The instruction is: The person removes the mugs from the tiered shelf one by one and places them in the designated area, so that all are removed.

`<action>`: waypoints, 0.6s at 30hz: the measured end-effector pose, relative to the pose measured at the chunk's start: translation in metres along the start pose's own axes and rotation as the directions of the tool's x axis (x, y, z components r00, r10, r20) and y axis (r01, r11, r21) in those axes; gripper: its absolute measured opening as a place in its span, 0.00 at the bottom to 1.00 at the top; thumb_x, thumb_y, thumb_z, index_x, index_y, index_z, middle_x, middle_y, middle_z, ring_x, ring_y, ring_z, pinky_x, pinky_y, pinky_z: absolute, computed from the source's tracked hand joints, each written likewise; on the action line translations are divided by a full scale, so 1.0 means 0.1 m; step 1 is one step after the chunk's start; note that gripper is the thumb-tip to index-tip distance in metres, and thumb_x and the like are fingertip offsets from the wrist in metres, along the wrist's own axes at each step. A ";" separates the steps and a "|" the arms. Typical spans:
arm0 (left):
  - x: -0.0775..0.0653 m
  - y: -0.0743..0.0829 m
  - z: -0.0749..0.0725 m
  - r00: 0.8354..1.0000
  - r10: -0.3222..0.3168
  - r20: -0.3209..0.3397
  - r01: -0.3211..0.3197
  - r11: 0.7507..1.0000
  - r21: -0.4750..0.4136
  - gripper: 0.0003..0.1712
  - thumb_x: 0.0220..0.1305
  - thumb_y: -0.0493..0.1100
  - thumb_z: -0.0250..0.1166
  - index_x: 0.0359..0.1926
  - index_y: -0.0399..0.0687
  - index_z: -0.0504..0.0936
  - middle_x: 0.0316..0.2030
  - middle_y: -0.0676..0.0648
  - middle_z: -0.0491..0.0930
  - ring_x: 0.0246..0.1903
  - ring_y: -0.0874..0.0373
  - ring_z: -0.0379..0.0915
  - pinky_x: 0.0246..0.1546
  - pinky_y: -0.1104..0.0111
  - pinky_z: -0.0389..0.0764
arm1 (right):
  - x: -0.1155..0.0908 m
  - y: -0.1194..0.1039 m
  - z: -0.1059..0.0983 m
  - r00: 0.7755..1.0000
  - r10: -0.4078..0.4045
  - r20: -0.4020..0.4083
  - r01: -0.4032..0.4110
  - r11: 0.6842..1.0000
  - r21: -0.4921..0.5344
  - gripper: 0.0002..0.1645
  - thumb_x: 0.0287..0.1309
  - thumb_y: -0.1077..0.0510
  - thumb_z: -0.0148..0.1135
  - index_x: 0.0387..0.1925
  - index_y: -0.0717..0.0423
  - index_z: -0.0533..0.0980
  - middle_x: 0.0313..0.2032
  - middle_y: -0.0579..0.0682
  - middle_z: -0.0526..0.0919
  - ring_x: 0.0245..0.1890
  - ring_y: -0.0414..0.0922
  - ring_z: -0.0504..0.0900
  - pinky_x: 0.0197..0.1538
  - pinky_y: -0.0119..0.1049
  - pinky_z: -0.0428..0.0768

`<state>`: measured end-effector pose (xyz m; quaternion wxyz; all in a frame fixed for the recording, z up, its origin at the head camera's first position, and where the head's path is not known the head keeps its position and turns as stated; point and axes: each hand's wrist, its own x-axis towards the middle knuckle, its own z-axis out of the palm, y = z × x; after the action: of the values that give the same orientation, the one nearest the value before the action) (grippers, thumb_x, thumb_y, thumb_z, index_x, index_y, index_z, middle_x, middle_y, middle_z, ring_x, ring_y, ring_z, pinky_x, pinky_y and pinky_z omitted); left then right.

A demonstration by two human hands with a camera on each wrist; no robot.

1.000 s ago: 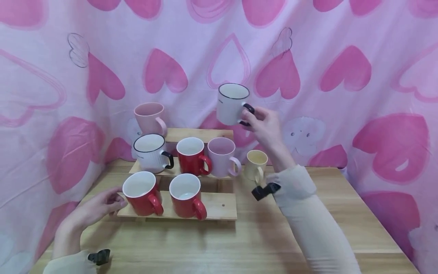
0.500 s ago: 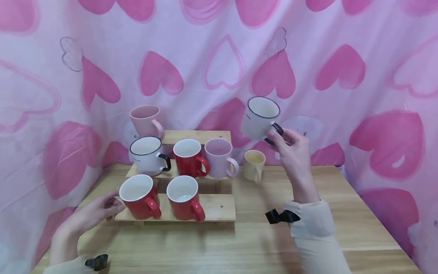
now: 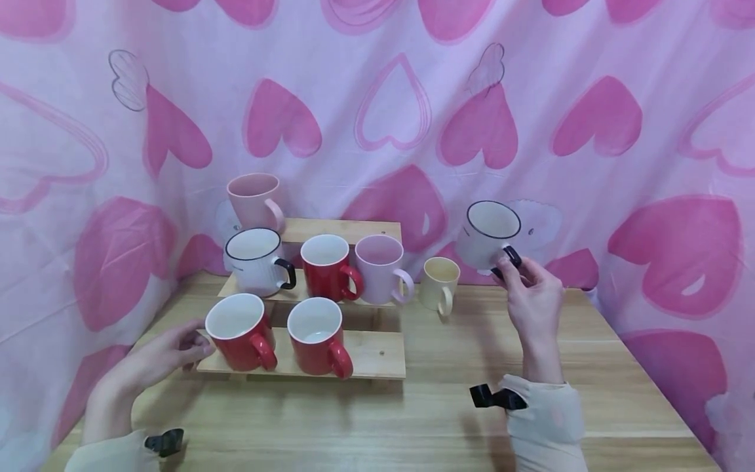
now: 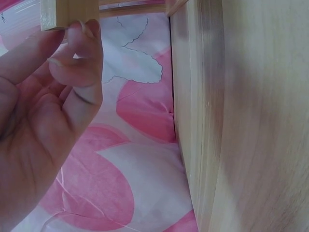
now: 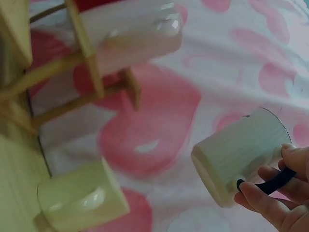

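Note:
My right hand (image 3: 533, 295) pinches the black handle of a white mug (image 3: 486, 233) with a dark rim, held in the air right of the rack. In the right wrist view, thumb and fingers close round that handle (image 5: 277, 181). My left hand (image 3: 165, 354) is at the left end of the wooden stepped rack (image 3: 377, 357), beside a red mug (image 3: 238, 334). Seen from the left wrist, its curled fingers (image 4: 79, 72) grip the end of a board (image 4: 72, 12). Beside that mug, a second red mug (image 3: 318, 337) stands on the lowest step.
On the middle step stand a ribbed white mug (image 3: 253, 262), a red mug (image 3: 324, 269) and a lilac mug (image 3: 377, 272). A pink mug (image 3: 253, 200) sits on the top step. Right of the rack, a small yellow mug (image 3: 439, 285) stands on the table (image 3: 590, 367), before a heart-patterned curtain (image 3: 596, 118).
My right hand has carried the white mug rightward and down, from above the top step to right of the yellow mug. The left hand stays at the rack's end.

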<state>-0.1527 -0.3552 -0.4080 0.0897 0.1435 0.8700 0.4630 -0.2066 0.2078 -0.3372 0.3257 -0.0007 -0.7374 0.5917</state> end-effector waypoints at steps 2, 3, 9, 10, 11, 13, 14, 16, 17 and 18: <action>0.00 0.00 0.00 1.000 0.003 0.001 -0.003 1.000 -0.007 0.26 0.70 0.38 0.59 0.63 0.28 0.64 0.35 0.43 0.77 0.28 0.57 0.74 0.27 0.65 0.77 | 0.01 0.09 -0.02 1.000 0.019 -0.012 -0.019 1.000 0.001 0.17 0.61 0.56 0.67 0.44 0.68 0.82 0.43 0.62 0.84 0.36 0.40 0.87 0.38 0.31 0.81; 0.00 0.00 0.00 1.000 0.006 0.002 -0.006 1.000 -0.008 0.26 0.69 0.38 0.60 0.62 0.28 0.65 0.35 0.43 0.78 0.29 0.58 0.74 0.28 0.65 0.77 | 0.02 0.14 -0.03 0.999 0.029 -0.018 -0.029 1.000 0.007 0.18 0.61 0.56 0.67 0.45 0.68 0.82 0.43 0.61 0.84 0.36 0.40 0.87 0.38 0.32 0.81; 0.00 0.01 0.01 1.000 0.000 0.021 0.000 1.000 -0.009 0.27 0.69 0.39 0.60 0.62 0.28 0.65 0.36 0.42 0.77 0.29 0.57 0.73 0.28 0.65 0.77 | 0.02 0.46 -0.06 0.994 0.082 -0.069 -0.076 0.993 0.094 0.17 0.59 0.60 0.68 0.44 0.70 0.81 0.39 0.55 0.86 0.34 0.38 0.87 0.37 0.34 0.81; 0.00 0.01 0.00 1.000 -0.005 0.020 0.005 1.000 -0.008 0.27 0.69 0.39 0.60 0.62 0.28 0.64 0.36 0.42 0.77 0.29 0.58 0.73 0.28 0.65 0.77 | 0.02 0.52 -0.05 0.994 0.078 -0.078 -0.070 0.993 0.100 0.17 0.59 0.60 0.68 0.44 0.70 0.81 0.39 0.54 0.86 0.33 0.38 0.87 0.37 0.34 0.81; -0.01 0.01 0.00 1.000 -0.004 0.020 0.004 1.000 -0.005 0.27 0.69 0.39 0.60 0.62 0.28 0.64 0.36 0.42 0.77 0.28 0.57 0.73 0.28 0.65 0.77 | 0.02 0.57 -0.04 0.994 0.070 -0.085 -0.061 0.992 0.107 0.16 0.59 0.60 0.68 0.44 0.71 0.81 0.38 0.54 0.86 0.33 0.38 0.87 0.38 0.34 0.81; -0.02 0.01 -0.01 1.000 -0.010 0.016 0.010 1.000 -0.008 0.28 0.69 0.39 0.60 0.63 0.28 0.64 0.35 0.42 0.77 0.28 0.57 0.73 0.28 0.65 0.77 | 0.01 0.68 -0.01 0.994 0.039 -0.098 -0.031 0.996 0.082 0.16 0.60 0.60 0.67 0.43 0.71 0.81 0.38 0.54 0.86 0.33 0.36 0.86 0.37 0.33 0.81; -0.02 0.00 -0.01 1.000 -0.007 0.016 0.007 1.000 -0.004 0.27 0.70 0.39 0.60 0.62 0.28 0.64 0.35 0.42 0.77 0.28 0.57 0.73 0.28 0.65 0.77 | 0.00 0.73 0.00 0.994 0.026 -0.107 -0.018 0.997 0.077 0.15 0.60 0.60 0.67 0.43 0.70 0.82 0.39 0.56 0.86 0.32 0.36 0.86 0.38 0.33 0.81; -0.02 0.00 -0.02 1.000 -0.004 0.015 0.004 1.000 -0.007 0.27 0.70 0.39 0.60 0.62 0.29 0.64 0.35 0.42 0.77 0.28 0.57 0.73 0.28 0.65 0.77 | -0.01 0.82 0.03 0.992 0.014 -0.124 -0.007 0.998 0.058 0.15 0.61 0.61 0.66 0.43 0.70 0.82 0.39 0.60 0.85 0.31 0.35 0.86 0.37 0.31 0.81; -0.02 0.00 -0.01 1.000 -0.003 0.014 0.003 1.000 -0.008 0.26 0.70 0.39 0.60 0.62 0.29 0.65 0.34 0.42 0.77 0.27 0.57 0.73 0.28 0.64 0.77 | -0.02 0.87 0.04 0.991 0.009 -0.132 -0.003 0.999 0.045 0.14 0.61 0.62 0.66 0.43 0.71 0.82 0.40 0.63 0.85 0.31 0.34 0.86 0.37 0.30 0.81; -0.02 0.00 -0.02 1.000 0.001 0.015 -0.001 1.000 -0.005 0.25 0.70 0.39 0.60 0.61 0.29 0.65 0.34 0.43 0.76 0.27 0.57 0.72 0.28 0.65 0.77 | -0.03 0.90 0.05 0.991 0.014 -0.136 -0.009 0.999 0.033 0.14 0.61 0.62 0.65 0.43 0.71 0.81 0.40 0.65 0.84 0.30 0.34 0.85 0.37 0.29 0.81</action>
<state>-0.1514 -0.3571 -0.4073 0.0964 0.1472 0.8680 0.4644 -0.2412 0.2289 -0.4178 0.3720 -0.0402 -0.7039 0.6038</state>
